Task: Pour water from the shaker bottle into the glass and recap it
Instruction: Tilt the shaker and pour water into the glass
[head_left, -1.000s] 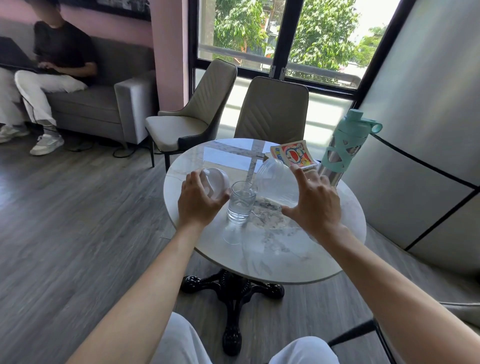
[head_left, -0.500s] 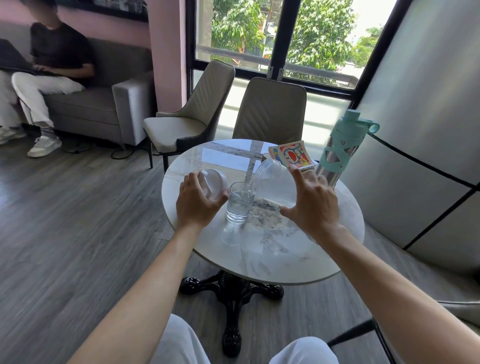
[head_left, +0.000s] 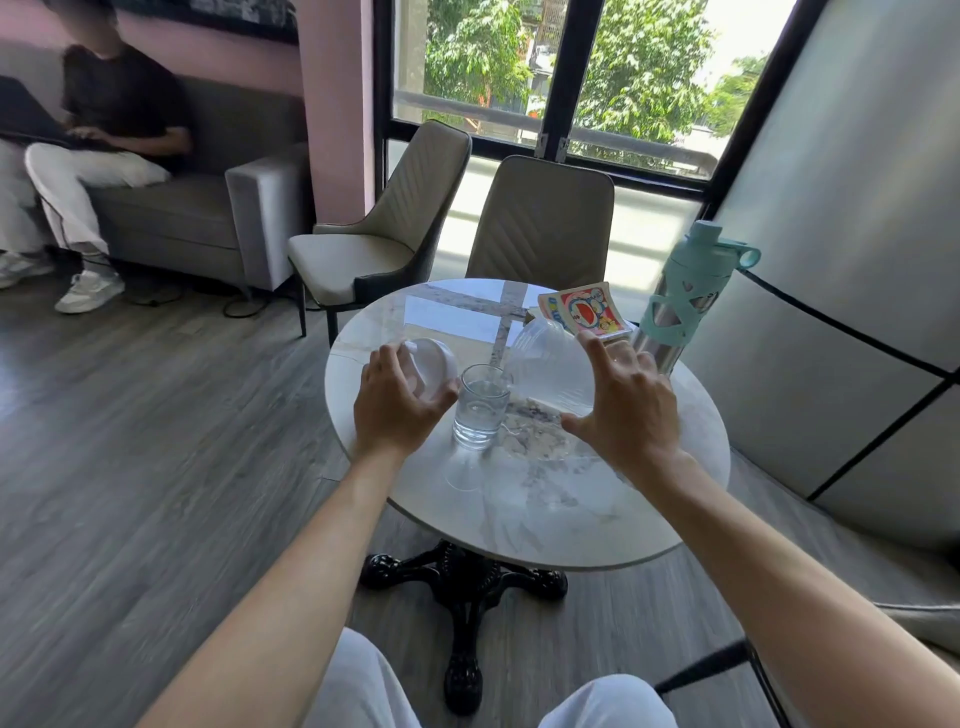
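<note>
A small clear glass (head_left: 480, 405) partly filled with water stands near the middle of the round marble table (head_left: 545, 509). My right hand (head_left: 626, 405) grips a clear plastic shaker bottle (head_left: 550, 366), tipped over with its mouth at the glass rim. My left hand (head_left: 397, 400) holds the bottle's clear domed cap (head_left: 431, 366) just left of the glass, above the table.
A steel bottle with a mint sleeve and cap (head_left: 685, 299) stands at the table's far right. A colourful booklet (head_left: 584, 309) lies behind the shaker. Two padded chairs (head_left: 540, 223) stand beyond the table. A person sits on a grey sofa (head_left: 208, 208) at far left.
Both hands hold nearly the same places. The shaker bottle stays tilted at the glass, and the view has shifted only slightly.
</note>
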